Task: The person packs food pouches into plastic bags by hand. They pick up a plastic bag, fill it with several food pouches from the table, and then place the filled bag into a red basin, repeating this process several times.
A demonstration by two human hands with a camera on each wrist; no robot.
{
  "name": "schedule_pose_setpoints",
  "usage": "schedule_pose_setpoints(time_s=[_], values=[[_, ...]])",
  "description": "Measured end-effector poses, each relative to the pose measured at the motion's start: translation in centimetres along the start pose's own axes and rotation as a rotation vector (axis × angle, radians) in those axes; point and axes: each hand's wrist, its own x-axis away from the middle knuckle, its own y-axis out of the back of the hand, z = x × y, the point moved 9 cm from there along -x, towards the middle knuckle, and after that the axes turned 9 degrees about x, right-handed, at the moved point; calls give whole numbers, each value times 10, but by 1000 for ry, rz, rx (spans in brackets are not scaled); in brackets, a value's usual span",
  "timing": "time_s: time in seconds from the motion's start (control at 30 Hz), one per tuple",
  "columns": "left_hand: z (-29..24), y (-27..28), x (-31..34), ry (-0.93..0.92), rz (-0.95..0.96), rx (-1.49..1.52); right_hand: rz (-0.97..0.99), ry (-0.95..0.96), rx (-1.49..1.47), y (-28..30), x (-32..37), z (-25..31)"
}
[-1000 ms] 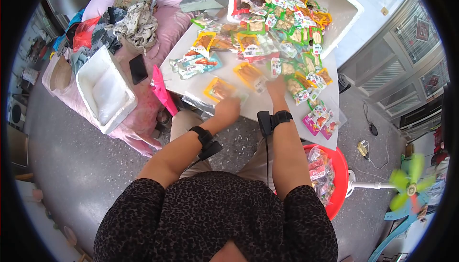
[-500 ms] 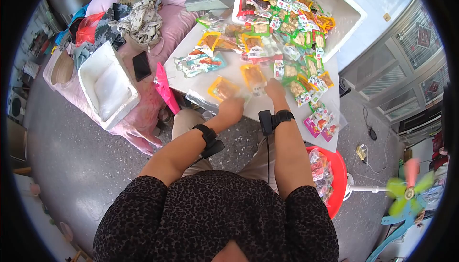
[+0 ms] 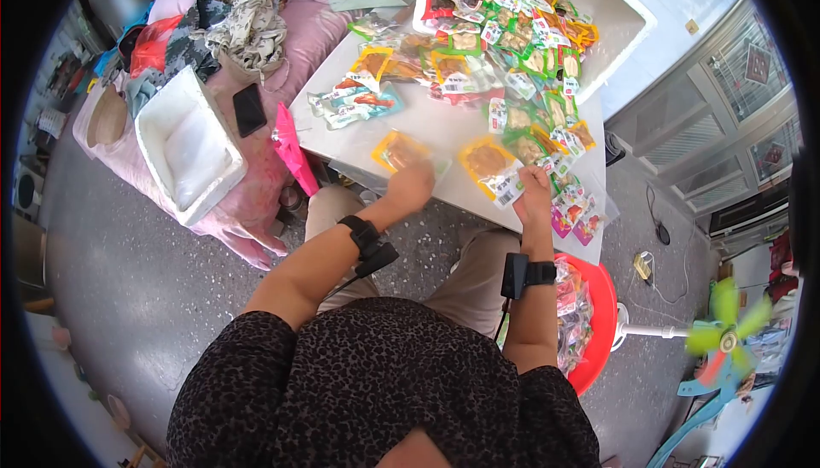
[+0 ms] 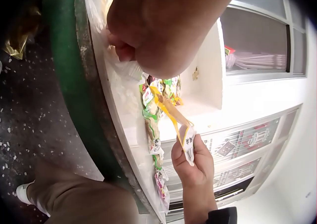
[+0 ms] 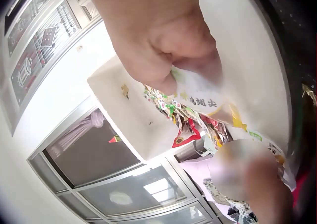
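Note:
My right hand (image 3: 535, 193) pinches the white printed end of a yellow-edged snack packet (image 3: 489, 166) holding brown food, tilted up over the table's front edge. In the left wrist view, thumb and fingers of that hand grip the packet's white end. My left hand (image 3: 412, 184) has curled fingers at the lower corner of a second yellow-edged packet (image 3: 396, 150), which shows through hazy clear plastic. The left wrist view has these fingers pinching a clear plastic bag (image 4: 95, 8), partly hidden by the hand. In the right wrist view the left hand (image 5: 267, 187) is blurred.
A white foam box (image 3: 619, 37) full of snack packets lies tipped at the table's back, with packets spilling down its right side. Blue-white packets (image 3: 354, 105) lie at left. A red basin (image 3: 605, 314) of packets stands by the front right corner, a fan (image 3: 726, 340) beyond.
My right hand has picked up the yellow-edged packet from the table and brought it right and toward the body. The left hand has stayed at almost the same spot beside the other packet.

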Motion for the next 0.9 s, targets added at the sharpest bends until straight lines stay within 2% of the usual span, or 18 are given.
schedule_pose_setpoints(time_s=[0.13,0.3,0.37,0.63,0.73,0.77,0.9], values=[[-11,4,2,-42,3,34,194,-55,-58,-13,21,-8],[-14,5,3,3,40,58,305,-151,-34,-24,23,-29],[-15,3,2,-44,24,34,350,-193,-5,-29,21,-39],[-51,5,9,-99,65,-89,347,-303,-19,-61,21,-80],[-50,-2,11,-100,53,-97,154,-319,64,-70,23,-91],[-50,-1,10,-96,46,-112,119,-271,114,-71,22,-91],[-50,6,12,-139,-10,-117,170,-300,662,-76,42,-70]])
